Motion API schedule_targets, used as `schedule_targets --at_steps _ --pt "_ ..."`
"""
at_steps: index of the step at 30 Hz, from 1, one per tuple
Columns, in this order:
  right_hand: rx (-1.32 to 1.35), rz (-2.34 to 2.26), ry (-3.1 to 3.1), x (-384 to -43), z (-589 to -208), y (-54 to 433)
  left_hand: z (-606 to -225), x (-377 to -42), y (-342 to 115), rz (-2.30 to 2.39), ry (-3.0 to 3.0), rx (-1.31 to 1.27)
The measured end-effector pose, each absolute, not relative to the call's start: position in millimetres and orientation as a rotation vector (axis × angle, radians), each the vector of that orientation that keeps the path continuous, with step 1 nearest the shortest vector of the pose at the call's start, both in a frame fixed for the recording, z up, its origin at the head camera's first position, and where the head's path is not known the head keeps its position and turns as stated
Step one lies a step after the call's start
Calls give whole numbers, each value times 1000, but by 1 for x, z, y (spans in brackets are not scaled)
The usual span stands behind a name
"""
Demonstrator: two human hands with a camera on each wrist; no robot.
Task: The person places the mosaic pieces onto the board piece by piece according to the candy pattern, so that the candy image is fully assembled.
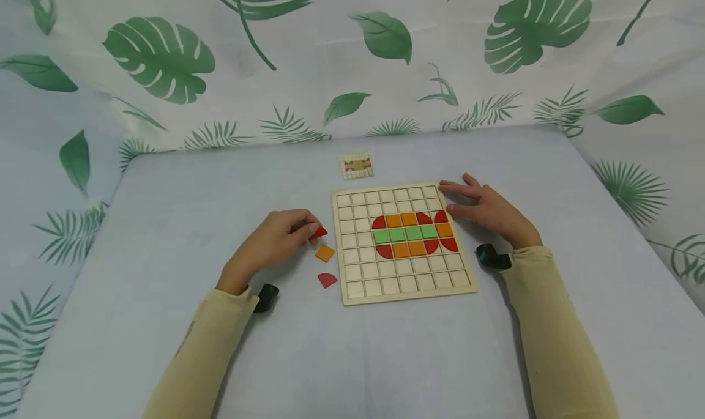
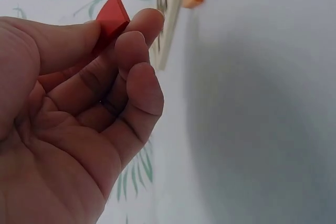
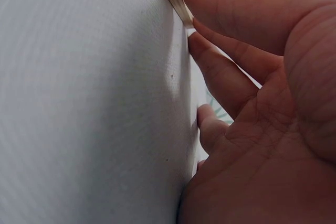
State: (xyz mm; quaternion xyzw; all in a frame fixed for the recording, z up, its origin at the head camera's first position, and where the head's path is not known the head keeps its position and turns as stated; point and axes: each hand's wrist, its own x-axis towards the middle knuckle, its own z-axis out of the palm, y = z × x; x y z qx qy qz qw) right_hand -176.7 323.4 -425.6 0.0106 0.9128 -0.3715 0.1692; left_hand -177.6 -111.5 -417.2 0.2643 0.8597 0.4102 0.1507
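My left hand pinches a red quarter-round tile between thumb and fingertips, left of the wooden grid board. An orange square tile and another red quarter-round tile lie on the table just below that hand. My right hand rests at the board's upper right edge, its thumb and fingertips touching the frame and its fingers fairly straight. Set in the board is a pattern: green squares in a row, orange squares above and below, and red rounded pieces at the ends.
A small pattern card lies behind the board, showing a similar coloured figure on a grid. The white-covered table meets a leaf-printed cloth backdrop. Dark wrist-worn devices sit at both cuffs.
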Motion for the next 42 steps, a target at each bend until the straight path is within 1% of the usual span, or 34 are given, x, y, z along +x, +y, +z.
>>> schedule_targets --at_steps 18,28,42 --pt "7 -1061 2604 -180 -430 320 -414 -194 -69 1253 2369 796" --pt "-21 -1044 2626 -179 -429 319 -423 -199 -56 1272 2380 747" --pt "34 -1020 2623 -178 -428 322 -429 -199 -37 1151 2493 694"
